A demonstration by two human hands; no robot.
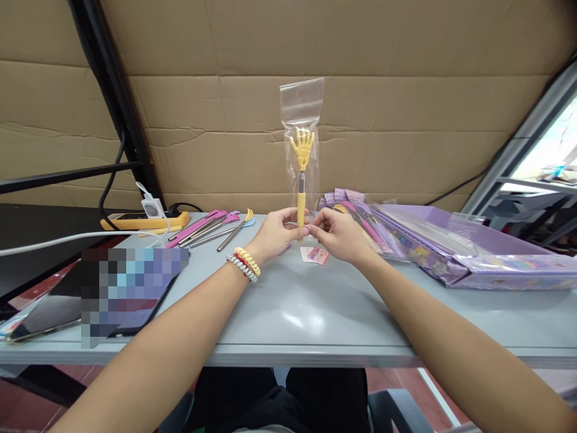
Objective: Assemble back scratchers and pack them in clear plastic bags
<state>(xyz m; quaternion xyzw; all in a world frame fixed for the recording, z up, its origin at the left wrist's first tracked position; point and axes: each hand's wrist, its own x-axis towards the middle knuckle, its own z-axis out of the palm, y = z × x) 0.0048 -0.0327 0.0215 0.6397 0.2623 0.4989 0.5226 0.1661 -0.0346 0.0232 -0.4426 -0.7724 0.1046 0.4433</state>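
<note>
A yellow back scratcher [301, 201] with a hand-shaped head stands upright inside a clear plastic bag [302, 102]. My left hand [277, 234] is closed around the lower end of its handle, through the bag. My right hand [336, 233] pinches the bottom of the bag beside the handle, fingertips close to the left thumb. Just below the hands a small pink and white label [314, 255] lies on the grey table [288, 307]. Bracelets circle my left wrist.
Several loose back scratchers [211, 228] lie at the left, before a yellow power strip [146, 221] with cables. Two dark devices [49, 294], partly blurred out, lie front left. Bagged scratchers [365, 225] and a purple box [505, 240] occupy the right. Cardboard [383, 102] stands behind.
</note>
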